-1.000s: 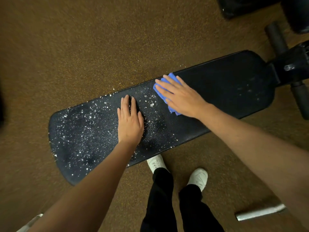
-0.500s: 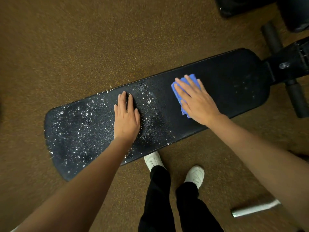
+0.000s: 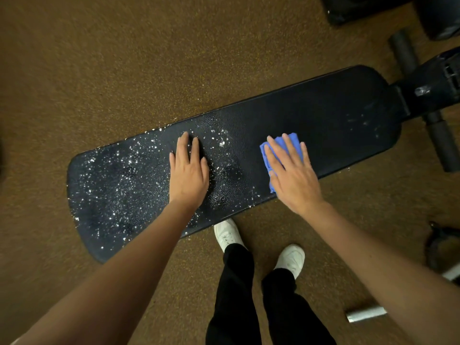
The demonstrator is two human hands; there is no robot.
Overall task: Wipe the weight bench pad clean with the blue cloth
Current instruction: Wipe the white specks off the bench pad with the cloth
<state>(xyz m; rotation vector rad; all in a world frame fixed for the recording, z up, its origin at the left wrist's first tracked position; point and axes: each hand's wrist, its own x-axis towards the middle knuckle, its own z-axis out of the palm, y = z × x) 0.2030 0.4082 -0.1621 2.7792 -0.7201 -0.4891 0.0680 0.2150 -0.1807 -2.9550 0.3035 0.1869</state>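
A: What do we record for the right hand (image 3: 293,175)?

B: We see it palm down on the cloth (image 3: 280,150), fingers straight and slightly spread, pressing the cloth flat against the pad (image 3: 323,115). Nothing is gripped; the fingers are not curled. Blue fabric shows beyond the fingertips and along the thumb side. The forearm runs from the lower right corner of the view up to the wrist.

A: And the left hand (image 3: 188,175)?

B: Also flat and palm down, directly on the pad, fingers extended and close together. It holds nothing. Its forearm enters from the lower left.

A: Where is the cloth relative to the left hand?

B: Well apart from it, on its thumb side, under the right palm near the pad's near edge.

A: Pad condition?

B: White specks (image 3: 119,175) cover the surface around and to the little-finger side of the left hand; a few lie between the two hands. Beyond the right hand, the surface is mostly dark, with faint marks.

A: Below the wrists?

B: We note two white shoes (image 3: 290,258), black trousers (image 3: 234,295), brown floor (image 3: 99,58), and a metal tube (image 3: 366,316) under the right forearm.
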